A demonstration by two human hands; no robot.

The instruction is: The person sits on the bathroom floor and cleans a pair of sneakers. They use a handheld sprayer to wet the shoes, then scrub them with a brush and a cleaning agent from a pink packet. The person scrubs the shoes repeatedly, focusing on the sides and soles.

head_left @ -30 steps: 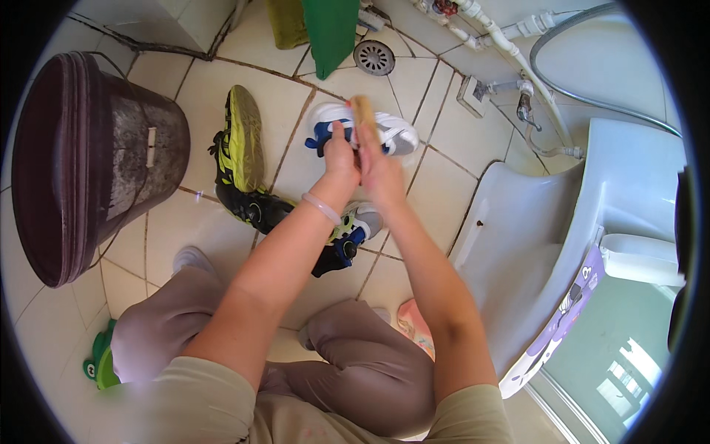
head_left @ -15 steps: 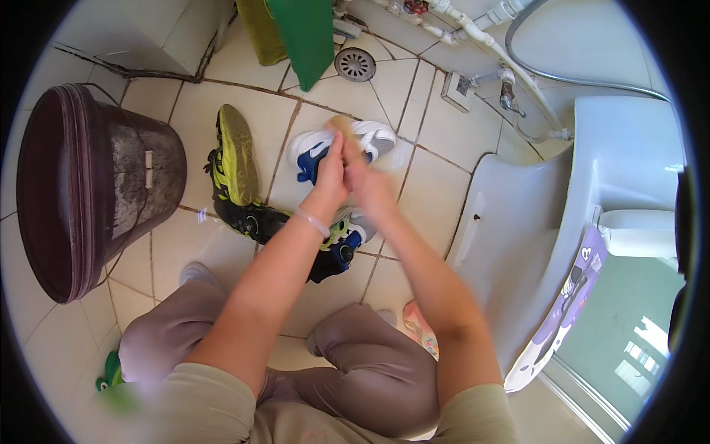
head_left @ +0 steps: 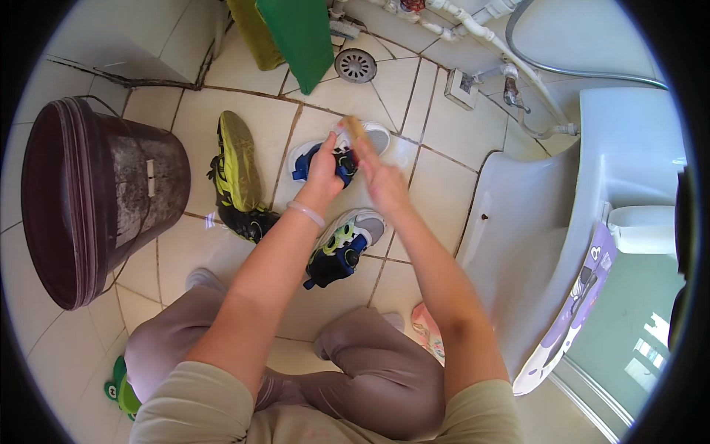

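Head view: crouched on a tiled floor (head_left: 222, 118), a person's left hand (head_left: 323, 169) closes its grip on a white-and-blue shoe (head_left: 336, 152), while the right hand (head_left: 382, 181) grips a tan brush (head_left: 355, 127) pressed to the shoe's top. Just below the grip lies a second, matching shoe (head_left: 342, 248); left of it a yellow-soled shoe (head_left: 238, 174); farther left a dark bucket (head_left: 111, 196), contents unseen.
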